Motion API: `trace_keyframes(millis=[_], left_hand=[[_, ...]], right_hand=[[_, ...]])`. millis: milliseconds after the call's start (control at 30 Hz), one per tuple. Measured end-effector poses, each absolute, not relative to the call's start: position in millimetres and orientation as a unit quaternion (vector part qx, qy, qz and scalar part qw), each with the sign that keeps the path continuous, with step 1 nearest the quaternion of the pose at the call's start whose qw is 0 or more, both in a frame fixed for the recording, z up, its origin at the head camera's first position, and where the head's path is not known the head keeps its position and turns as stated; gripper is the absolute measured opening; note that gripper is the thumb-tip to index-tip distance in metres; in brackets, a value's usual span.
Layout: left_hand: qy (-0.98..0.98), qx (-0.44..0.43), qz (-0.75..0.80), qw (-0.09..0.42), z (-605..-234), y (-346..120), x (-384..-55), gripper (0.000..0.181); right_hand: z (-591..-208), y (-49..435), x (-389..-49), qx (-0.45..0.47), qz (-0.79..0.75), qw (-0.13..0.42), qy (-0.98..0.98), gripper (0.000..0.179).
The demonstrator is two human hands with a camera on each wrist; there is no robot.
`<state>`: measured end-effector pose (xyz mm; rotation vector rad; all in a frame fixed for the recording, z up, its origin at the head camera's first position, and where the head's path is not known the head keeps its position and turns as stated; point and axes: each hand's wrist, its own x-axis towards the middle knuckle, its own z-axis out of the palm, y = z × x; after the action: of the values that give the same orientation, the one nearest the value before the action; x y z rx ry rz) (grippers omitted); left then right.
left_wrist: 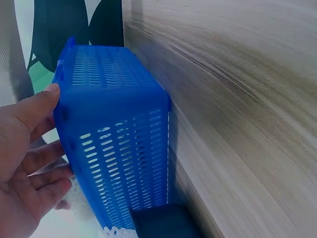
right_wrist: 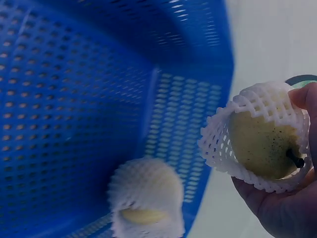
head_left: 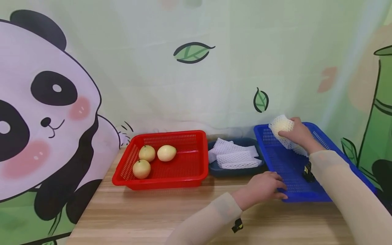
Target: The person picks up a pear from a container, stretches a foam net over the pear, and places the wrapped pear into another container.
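The left sleeve (head_left: 205,219), lower centre, ends in the left hand (head_left: 261,189), loosely touching the blue basket (head_left: 303,197). Upper right, the right hand (head_left: 297,133) grips the netted pear (right_wrist: 262,141), which could drop if its net (right_wrist: 270,99) slides. This basket has 1 other wrapped fruit (right_wrist: 146,191); the red basket (head_left: 165,183), left, 3 bare pears (head_left: 142,169); the dark tray (head_left: 235,173), empty nets (head_left: 235,160).

The right wrist view's edges crop the right hand (right_wrist: 282,213) and a blurred, netted fruit (right_wrist: 146,191), probably a pear; the left wrist view crops the left hand (left_wrist: 27,158).
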<state>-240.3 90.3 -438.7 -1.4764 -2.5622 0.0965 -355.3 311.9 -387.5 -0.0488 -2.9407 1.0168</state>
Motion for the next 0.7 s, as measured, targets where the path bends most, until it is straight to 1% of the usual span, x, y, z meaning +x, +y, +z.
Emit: trace_keyframes(millis=[300,500,700], left_hand=[[-0.853,-0.51,0.036,0.104,-440,88,-241,0.033],[-0.851,-0.511,0.034,0.112,-439,87,-241,0.032],[-0.843,-0.521,0.037,0.13,-439,86,-239,0.031]], right_hand=[[-415,313,-363,-0.008,0.279,0.008,-0.96,0.093],[-430,310,-370,-0.016,0.269,0.016,-0.963,0.086],[-448,308,-370,-0.025,0.246,0.017,-0.969,0.081]])
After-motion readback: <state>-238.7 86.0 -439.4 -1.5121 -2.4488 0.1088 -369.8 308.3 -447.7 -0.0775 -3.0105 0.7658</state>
